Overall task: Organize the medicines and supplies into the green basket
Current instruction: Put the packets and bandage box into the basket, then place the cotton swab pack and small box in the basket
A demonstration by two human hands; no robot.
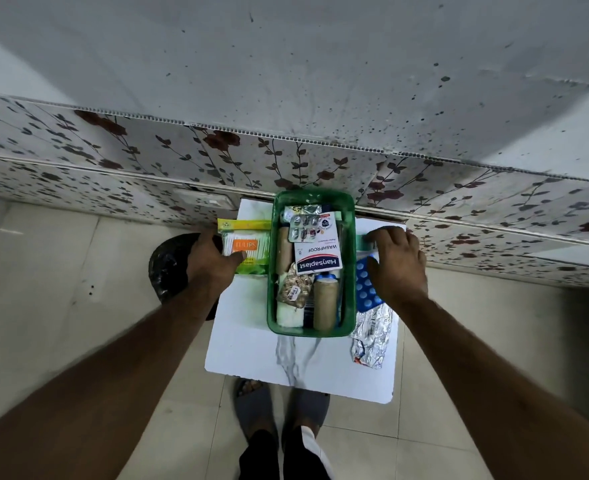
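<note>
Green rectangular plastic basket (273, 271), packed with rolls and foil strips, sits mid-table on a white marble-veined table (251, 355). Left hand (213, 259) grasps a glossy cotton-bud pack (248, 249) at the left edge; right hand (398, 263) presses a blue blister strip (367, 294), grip unclear. Beige floor tiles (61, 271) surround.

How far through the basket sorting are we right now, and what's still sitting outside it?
Mostly done: the green basket already holds the Hansaplast box, blister strips and bandage rolls. In hand: the left hand is on the cotton swab pack beside the basket, and the right hand rests on the blue blister pack. Left: those two, plus the foil strip on the white table.
</note>
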